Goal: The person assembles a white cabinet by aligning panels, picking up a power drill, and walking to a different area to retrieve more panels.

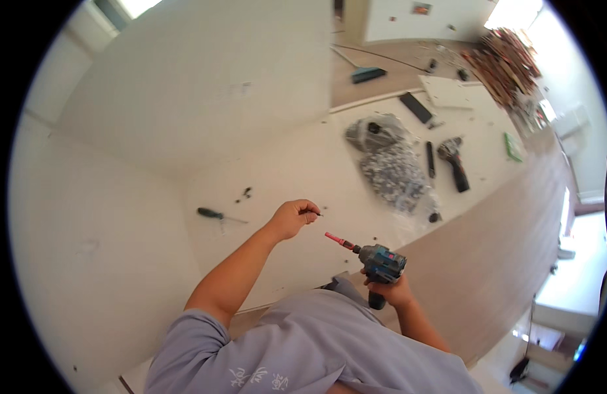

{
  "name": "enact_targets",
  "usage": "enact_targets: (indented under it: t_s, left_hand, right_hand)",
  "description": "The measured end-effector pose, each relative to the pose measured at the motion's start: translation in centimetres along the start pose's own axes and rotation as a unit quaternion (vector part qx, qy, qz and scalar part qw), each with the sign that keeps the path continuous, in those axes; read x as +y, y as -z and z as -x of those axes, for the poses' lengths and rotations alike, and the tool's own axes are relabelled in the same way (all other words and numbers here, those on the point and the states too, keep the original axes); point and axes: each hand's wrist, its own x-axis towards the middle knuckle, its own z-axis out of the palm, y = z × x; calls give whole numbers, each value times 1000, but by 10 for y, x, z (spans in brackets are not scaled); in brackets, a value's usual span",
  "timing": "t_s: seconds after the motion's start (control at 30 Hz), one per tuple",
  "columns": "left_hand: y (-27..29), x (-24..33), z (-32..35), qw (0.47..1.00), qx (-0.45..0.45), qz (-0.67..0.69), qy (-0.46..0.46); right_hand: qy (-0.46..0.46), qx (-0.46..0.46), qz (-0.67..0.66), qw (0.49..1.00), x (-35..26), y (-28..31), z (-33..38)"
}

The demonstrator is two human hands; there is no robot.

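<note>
My right hand (pixel 393 289) is wrapped round the grip of a blue and black cordless drill (pixel 382 264). A red-sleeved bit (pixel 338 239) sticks out of its front toward the left. Just beyond the bit's tip, the fingers of my left hand (pixel 297 218) pinch a small dark screw (pixel 319 215), apart from the bit. Both hands are over a white panel (pixel 284 262). Left of my left hand lie a screwdriver (pixel 215 214) with a dark handle and several small black pieces (pixel 246 192).
Plastic bags of small hardware (pixel 392 172) lie to the right, with a second drill (pixel 454 164) and a black bar-shaped thing (pixel 430 159) beside them. Upright white panels (pixel 205 72) stand at the left and far side. A broom (pixel 368 74) and a wood-scrap pile (pixel 507 62) are farther off.
</note>
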Motion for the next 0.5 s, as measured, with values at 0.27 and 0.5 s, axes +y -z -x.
enact_targets:
  t_s: [0.27, 0.5]
  left_hand:
    - [57, 56, 189, 975, 212, 22, 62]
    - [67, 32, 311, 957, 281, 55, 52]
  right_hand:
    - [-25, -217, 41, 975, -48, -84, -65]
    - [-37, -401, 108, 909, -49, -160, -92]
